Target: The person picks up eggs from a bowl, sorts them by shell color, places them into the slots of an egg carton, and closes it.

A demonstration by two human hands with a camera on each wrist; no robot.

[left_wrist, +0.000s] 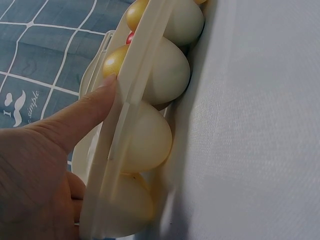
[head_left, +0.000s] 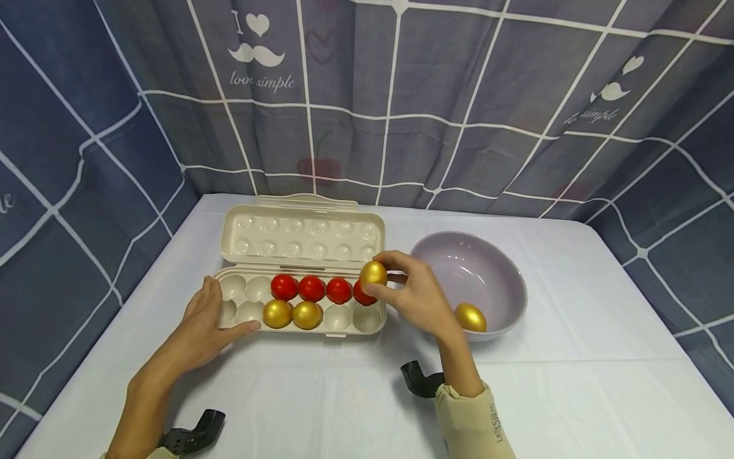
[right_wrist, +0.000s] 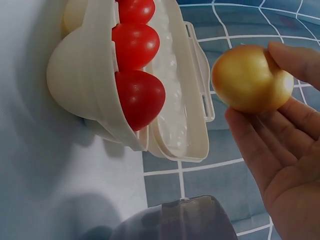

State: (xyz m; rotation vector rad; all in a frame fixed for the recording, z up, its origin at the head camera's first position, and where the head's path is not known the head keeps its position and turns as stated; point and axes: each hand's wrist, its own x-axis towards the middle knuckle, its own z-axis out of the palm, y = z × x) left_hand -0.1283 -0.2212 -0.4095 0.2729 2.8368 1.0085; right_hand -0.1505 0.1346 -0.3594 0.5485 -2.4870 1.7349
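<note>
A cream egg carton [head_left: 304, 331] lies with its lid [head_left: 301, 236] folded back. In its back row sit several red eggs [head_left: 312, 288], and two gold eggs [head_left: 278, 313] stand in the front row. My right hand [head_left: 421, 296] pinches another gold egg [right_wrist: 250, 79] between thumb and fingertips, held above the carton's right end. At the carton's left end rests my left hand [head_left: 197, 328]; its thumb touches the front rim [left_wrist: 132, 95] and its fingers lie along the left side. Those fingers are partly hidden in the left wrist view.
Right of the carton stands a purple bowl [head_left: 487, 274] with one gold egg [head_left: 470, 317] inside. A white cloth [head_left: 344, 395] covers the table. A grey checked curtain [head_left: 355, 140] hangs behind and at both sides. Black wrist mounts [head_left: 421, 380] sit on both forearms.
</note>
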